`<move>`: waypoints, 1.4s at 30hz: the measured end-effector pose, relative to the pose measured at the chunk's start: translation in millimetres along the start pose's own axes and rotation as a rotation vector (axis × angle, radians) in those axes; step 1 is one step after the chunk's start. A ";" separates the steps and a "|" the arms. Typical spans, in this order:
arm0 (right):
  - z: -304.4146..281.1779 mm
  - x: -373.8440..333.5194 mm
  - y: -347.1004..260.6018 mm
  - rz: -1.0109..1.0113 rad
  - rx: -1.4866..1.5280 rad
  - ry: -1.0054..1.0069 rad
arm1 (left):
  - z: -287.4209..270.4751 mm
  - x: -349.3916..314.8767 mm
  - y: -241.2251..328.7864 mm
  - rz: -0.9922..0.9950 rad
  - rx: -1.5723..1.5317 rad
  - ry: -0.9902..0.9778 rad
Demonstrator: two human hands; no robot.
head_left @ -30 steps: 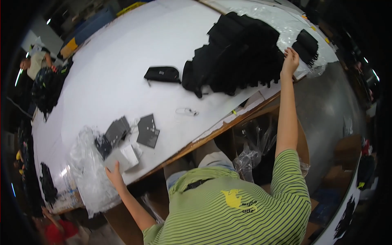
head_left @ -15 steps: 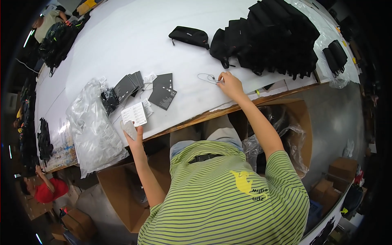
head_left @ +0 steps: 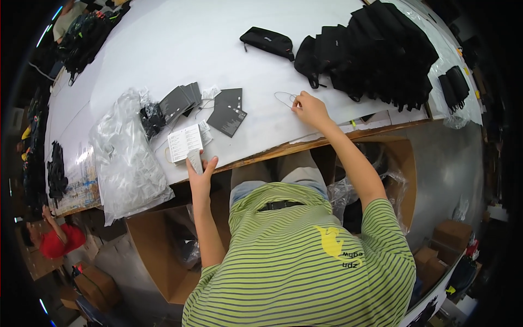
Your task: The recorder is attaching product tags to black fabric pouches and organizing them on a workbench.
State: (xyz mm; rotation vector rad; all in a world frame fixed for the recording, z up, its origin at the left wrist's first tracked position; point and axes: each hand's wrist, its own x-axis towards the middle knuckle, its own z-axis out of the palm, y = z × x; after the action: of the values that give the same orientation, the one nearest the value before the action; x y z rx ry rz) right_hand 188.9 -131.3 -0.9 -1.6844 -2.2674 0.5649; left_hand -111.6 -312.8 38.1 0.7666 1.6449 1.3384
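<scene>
**Hands working at the bench's near edge**

While the left hand [head_left: 200, 173] is gripping a small white tag [head_left: 195, 160] at the bench [head_left: 163, 49] edge beside a white booklet [head_left: 184, 143], the right hand [head_left: 309, 109] is pinching a thin wire loop [head_left: 284, 98]. Bare bench is lying between the dark cards [head_left: 227, 112] and black pouches [head_left: 376, 52].

Black pouch [head_left: 267, 41], black bag pile [head_left: 376, 52], clear plastic bag [head_left: 128, 158].
</scene>
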 end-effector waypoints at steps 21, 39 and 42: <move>8.1 15.4 -30.9 -0.510 -0.333 -0.399 | 17.8 -12.1 -7.6 -0.209 -0.097 -0.247; -41.8 -77.0 -139.8 -0.153 0.758 -0.065 | 70.6 -26.9 40.1 0.429 0.120 -0.081; -39.3 -81.0 -140.2 -0.146 0.746 -0.003 | 72.4 -31.1 41.9 0.342 0.096 -0.058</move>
State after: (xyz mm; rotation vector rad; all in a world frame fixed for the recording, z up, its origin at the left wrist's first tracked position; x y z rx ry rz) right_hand 109.8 -238.0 99.6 -1.1305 -1.8062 1.1846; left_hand -35.4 -297.7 82.0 1.1742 1.5894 1.4610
